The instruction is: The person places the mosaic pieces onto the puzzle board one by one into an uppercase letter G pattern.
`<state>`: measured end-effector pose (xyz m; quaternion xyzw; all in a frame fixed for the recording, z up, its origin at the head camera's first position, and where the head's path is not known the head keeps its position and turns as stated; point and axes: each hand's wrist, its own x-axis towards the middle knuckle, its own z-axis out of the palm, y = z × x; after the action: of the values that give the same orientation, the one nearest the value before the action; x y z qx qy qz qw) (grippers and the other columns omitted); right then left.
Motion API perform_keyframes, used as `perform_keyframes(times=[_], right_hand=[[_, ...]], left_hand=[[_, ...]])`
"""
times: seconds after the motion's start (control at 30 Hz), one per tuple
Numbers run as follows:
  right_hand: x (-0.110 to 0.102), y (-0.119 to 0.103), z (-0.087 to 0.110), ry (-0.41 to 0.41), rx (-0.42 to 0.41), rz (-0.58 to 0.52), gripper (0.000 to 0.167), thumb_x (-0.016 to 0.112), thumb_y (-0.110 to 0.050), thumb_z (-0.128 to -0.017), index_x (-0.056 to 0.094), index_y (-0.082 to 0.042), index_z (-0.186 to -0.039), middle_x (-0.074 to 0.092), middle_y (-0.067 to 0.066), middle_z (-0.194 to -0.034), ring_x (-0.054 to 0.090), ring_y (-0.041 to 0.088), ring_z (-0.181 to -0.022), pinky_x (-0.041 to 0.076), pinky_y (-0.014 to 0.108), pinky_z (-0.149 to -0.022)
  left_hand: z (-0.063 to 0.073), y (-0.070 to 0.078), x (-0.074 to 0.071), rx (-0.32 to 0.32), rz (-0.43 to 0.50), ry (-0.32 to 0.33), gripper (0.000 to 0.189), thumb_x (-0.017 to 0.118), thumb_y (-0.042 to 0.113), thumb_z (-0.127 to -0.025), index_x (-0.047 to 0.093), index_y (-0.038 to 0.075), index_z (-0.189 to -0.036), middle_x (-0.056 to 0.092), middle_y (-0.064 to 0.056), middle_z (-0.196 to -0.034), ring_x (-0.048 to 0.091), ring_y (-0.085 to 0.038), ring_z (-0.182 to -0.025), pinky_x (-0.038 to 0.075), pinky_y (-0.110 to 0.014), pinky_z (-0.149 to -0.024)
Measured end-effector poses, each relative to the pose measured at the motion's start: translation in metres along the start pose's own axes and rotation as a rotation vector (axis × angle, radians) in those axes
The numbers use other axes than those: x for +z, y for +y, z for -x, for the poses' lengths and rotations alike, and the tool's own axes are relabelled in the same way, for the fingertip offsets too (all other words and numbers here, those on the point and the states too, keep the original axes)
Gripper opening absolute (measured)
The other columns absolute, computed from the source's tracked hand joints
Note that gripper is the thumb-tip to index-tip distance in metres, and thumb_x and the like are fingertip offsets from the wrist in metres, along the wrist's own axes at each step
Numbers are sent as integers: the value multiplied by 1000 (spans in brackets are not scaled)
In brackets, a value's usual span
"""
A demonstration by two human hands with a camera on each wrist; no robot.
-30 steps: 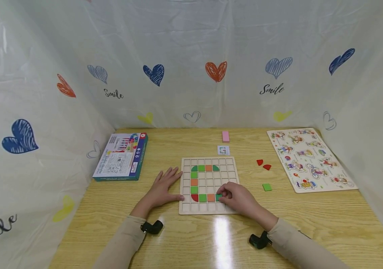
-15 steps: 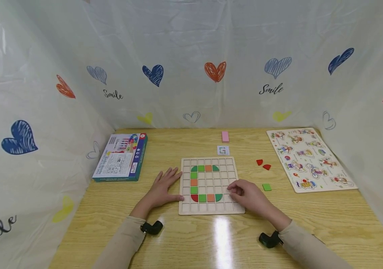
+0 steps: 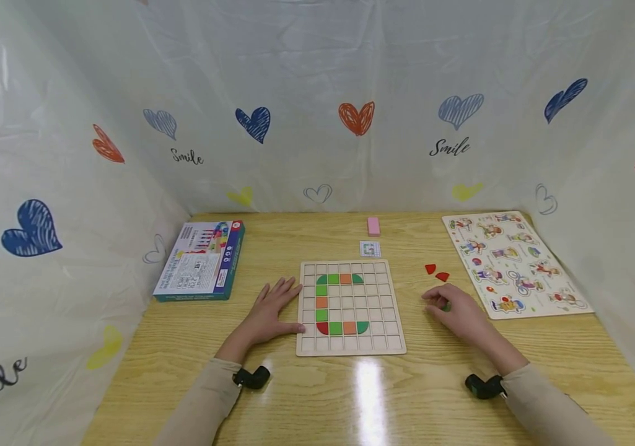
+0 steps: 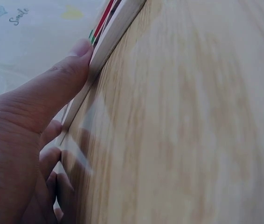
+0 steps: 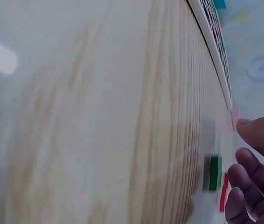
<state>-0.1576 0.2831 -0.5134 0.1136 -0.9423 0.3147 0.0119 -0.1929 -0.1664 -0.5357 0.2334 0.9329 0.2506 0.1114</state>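
Note:
My left hand [image 3: 267, 314] rests with spread fingers at the left edge of a wooden grid board [image 3: 362, 302]; its thumb touches the board's rim. Green and orange square tiles, with rounded green and red corner pieces, form a C shape on the grid. To the right of the board, my right hand [image 3: 458, 311] hovers over a loose green square tile [image 5: 216, 173], mostly covered in the head view. In the right wrist view a gap shows between its loosely bent fingers and the tile. Two red quarter-round pieces [image 3: 442, 277] lie just beyond that hand.
A printed box [image 3: 197, 260] lies at the back left. Behind the board are a small pattern card [image 3: 370, 249] and a pink block [image 3: 373, 227]. A wooden picture puzzle board [image 3: 515, 263] lies at the right. Heart-printed sheeting [image 3: 317, 111] surrounds the table.
My right hand has let go of the green corner piece, which lies in the grid's bottom row. It has moved right, over the loose green tile. The left hand stays put.

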Motion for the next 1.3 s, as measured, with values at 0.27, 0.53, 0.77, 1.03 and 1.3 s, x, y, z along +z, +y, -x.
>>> perform_keyframes(times=[0.27, 0.53, 0.77, 1.03, 1.3], right_hand=[[-19, 18, 9, -77, 42, -3, 32, 77, -20, -92, 72, -8, -121, 62, 7, -110, 56, 21, -94, 50, 42, -81], [-21, 24, 12, -81, 3, 12, 21, 76, -13, -92, 74, -9, -113, 64, 6, -107, 61, 24, -96, 53, 44, -83], [-16, 23, 7, -71, 30, -1, 18, 76, -13, -92, 68, -12, -108, 64, -1, -96, 58, 15, -86, 50, 33, -74], [-3, 13, 1, -34, 12, -32, 12, 73, -13, -95, 69, -13, -106, 65, -4, -89, 59, 9, -78, 50, 27, -69], [13, -8, -10, -29, 10, -151, 9, 73, -18, -96, 71, -13, -103, 69, -3, -91, 63, 11, -82, 53, 26, -72]], left_hand=[[0, 1, -1, 7, 4, 2, 101, 74, 65, -83, 29, 22, -163, 16, -2, -170, 4, -24, -157, -5, -49, -125], [2, 1, -2, 29, 13, 18, 99, 75, 62, -83, 32, 20, -162, 19, -5, -169, 6, -27, -157, -3, -52, -125], [2, 1, -2, 23, 15, 14, 100, 75, 63, -83, 32, 19, -162, 19, -5, -169, 6, -28, -157, -3, -52, -125], [2, 1, -1, 25, 9, 21, 100, 75, 63, -83, 33, 19, -161, 20, -6, -169, 7, -29, -157, -2, -52, -125], [2, 1, -2, 26, 12, 11, 99, 74, 62, -84, 31, 20, -162, 17, -4, -170, 6, -26, -157, -3, -51, -125]])
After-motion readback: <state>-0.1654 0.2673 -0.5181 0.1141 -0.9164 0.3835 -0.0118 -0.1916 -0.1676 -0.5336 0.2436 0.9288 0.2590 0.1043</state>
